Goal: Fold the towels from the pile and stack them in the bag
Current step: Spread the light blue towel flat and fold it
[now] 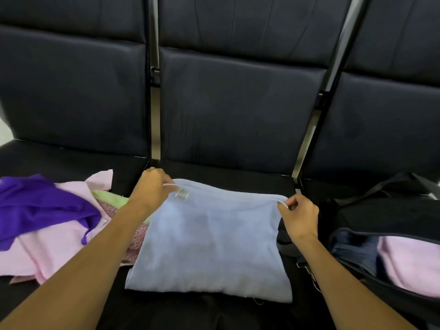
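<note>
Towels are what you are working with, and the one under your hands is lying on the middle seat of a row of dark padded seats (238, 110), the biggest thing you are facing. Their backs are filling the upper view, with narrow gaps showing between them.

Moving down in size, the light blue towel (209, 244) is lying flat across the middle seat, already doubled over, its far edge reaching toward the backrest and its near edge sitting just before your lap. A small white label (181, 194) is showing near its far left corner.

To your left, the pile of unfolded towels (47, 234) is sprawling over the neighbouring seat: a purple towel (40, 203) is lying on top of a pink towel (59, 248), and a pale green towel (112, 198) is peeking out beside your left forearm.

To your right, the dark duffel bag (381, 210) is sitting open on the next seat, and a folded pink towel (409, 260) is resting inside it.

Your left hand (152, 186) is pinching the towel's far left corner, fingers curled around the hem. Your right hand (298, 215) is pinching the far right corner the same way.
</note>
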`<state>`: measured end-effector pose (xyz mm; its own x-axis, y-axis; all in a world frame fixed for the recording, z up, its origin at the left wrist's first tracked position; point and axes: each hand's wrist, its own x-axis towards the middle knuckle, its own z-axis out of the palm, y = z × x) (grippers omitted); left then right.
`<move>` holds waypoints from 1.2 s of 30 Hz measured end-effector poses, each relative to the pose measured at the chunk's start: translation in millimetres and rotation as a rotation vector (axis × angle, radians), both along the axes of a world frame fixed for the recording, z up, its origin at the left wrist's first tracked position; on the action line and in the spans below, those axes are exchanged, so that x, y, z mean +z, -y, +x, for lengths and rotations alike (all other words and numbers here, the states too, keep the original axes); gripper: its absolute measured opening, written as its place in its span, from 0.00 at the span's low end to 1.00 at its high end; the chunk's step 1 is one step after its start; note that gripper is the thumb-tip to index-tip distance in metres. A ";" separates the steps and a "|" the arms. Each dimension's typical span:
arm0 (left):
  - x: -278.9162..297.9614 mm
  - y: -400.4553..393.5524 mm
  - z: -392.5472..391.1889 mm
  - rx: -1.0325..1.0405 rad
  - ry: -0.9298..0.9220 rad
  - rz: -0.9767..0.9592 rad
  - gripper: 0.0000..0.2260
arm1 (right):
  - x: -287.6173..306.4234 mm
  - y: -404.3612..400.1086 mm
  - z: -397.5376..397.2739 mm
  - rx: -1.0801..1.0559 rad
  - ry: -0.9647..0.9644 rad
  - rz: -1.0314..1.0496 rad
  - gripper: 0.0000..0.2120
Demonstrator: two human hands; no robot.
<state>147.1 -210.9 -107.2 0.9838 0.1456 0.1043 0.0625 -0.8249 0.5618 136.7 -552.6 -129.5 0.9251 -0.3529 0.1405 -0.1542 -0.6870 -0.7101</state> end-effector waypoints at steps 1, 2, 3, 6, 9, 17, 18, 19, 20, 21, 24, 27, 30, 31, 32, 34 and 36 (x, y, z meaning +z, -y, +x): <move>11.5 4.8 -7.5 0.036 0.060 -0.043 0.03 | 11.1 0.9 -7.6 -0.014 0.045 0.036 0.08; 17.1 6.1 -11.6 0.082 0.114 -0.078 0.04 | 17.1 -0.7 -11.0 -0.024 0.083 0.066 0.08; 24.8 8.0 -17.8 0.122 0.169 -0.104 0.06 | 25.9 -1.0 -16.2 -0.036 0.126 0.088 0.08; 48.8 11.1 -39.1 0.186 0.352 -0.134 0.07 | 49.3 0.4 -33.3 -0.052 0.259 0.117 0.11; 70.0 11.5 -60.5 0.216 0.497 -0.161 0.06 | 66.1 6.2 -53.3 -0.033 0.367 0.112 0.11; 86.9 21.0 -119.7 0.221 0.772 -0.140 0.09 | 90.8 15.0 -102.8 -0.009 0.574 0.149 0.09; 86.3 21.4 -128.3 0.225 0.792 -0.143 0.09 | 94.0 16.6 -108.8 0.005 0.606 0.162 0.08; 84.6 20.6 -135.4 0.223 0.811 -0.146 0.09 | 96.1 17.2 -112.6 0.018 0.630 0.169 0.07; 83.5 20.5 -143.0 0.216 0.821 -0.153 0.09 | 97.3 18.2 -117.1 0.029 0.644 0.172 0.07; 83.8 21.0 -149.6 0.204 0.830 -0.150 0.08 | 98.8 19.9 -121.6 0.040 0.653 0.165 0.07; 93.9 20.8 -154.5 0.111 0.803 -0.104 0.08 | 98.1 21.3 -129.4 0.041 0.608 0.188 0.10; 101.3 18.3 -150.0 0.053 0.745 -0.064 0.09 | 98.6 26.5 -134.3 0.039 0.590 0.214 0.12; 94.0 19.9 -153.4 0.094 0.696 -0.106 0.07 | 98.9 30.1 -139.9 0.078 0.639 0.180 0.11; 91.2 22.0 -153.6 0.088 0.692 -0.087 0.06 | 96.6 32.2 -140.0 0.098 0.666 0.118 0.11; 89.8 24.2 -153.7 0.078 0.696 -0.062 0.04 | 94.1 35.2 -140.2 0.120 0.685 0.075 0.10; 92.8 27.1 -152.7 0.066 0.712 -0.038 0.03 | 94.3 39.9 -141.3 0.136 0.667 0.106 0.08; 97.3 28.7 -151.6 0.060 0.726 -0.037 0.03 | 97.8 43.3 -141.2 0.129 0.564 0.205 0.05</move>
<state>-4.4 -239.5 -9.9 0.6586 0.2129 0.7217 -0.2925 -0.8112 0.5063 -4.5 -595.9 -31.7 0.7647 -0.3149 0.5622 0.3591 -0.5161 -0.7776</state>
